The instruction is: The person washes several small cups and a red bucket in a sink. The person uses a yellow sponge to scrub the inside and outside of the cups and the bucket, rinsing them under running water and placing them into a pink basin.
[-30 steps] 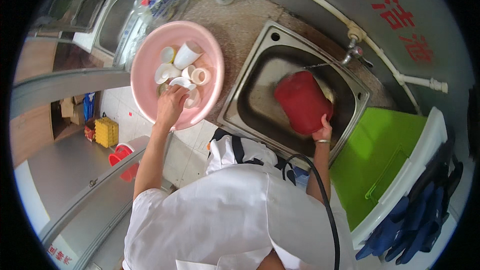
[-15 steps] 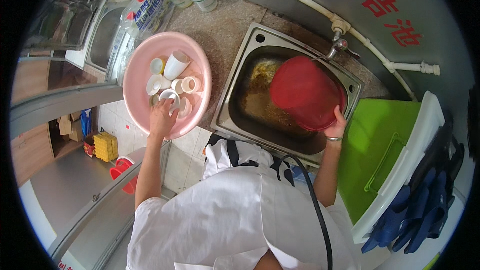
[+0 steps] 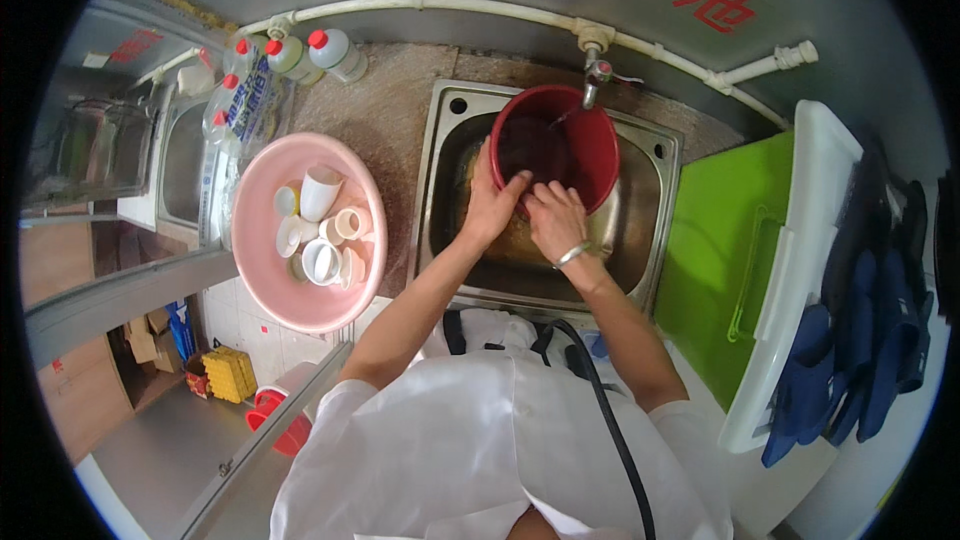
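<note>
A red bucket (image 3: 604, 155) stands in the steel sink (image 3: 425, 202), its mouth facing up below the tap (image 3: 592, 90). Water runs from the tap into the bucket's dark inside. My left hand (image 3: 490, 202) grips the bucket's left side, thumb over the rim. With fingers curled, my right hand (image 3: 558, 224) is closed at the near edge of the rim; its fingertips are partly hidden. A silvery band circles that wrist. To the left, a pink basin (image 3: 253, 250) holds several white cups and rings, such as a tall white cup (image 3: 320, 192).
Several clear bottles with red caps (image 3: 338, 54) stand at the back left. A green board (image 3: 715, 270) in a white frame flanks the sink's right side, with blue slippers (image 3: 868, 340) beyond. A glass panel's metal frame (image 3: 130, 290) runs along the left.
My left hand has left the pink basin and taken hold of the bucket. The bucket has turned from tilted to mouth-up under the tap. My right hand has shifted to its near rim.
</note>
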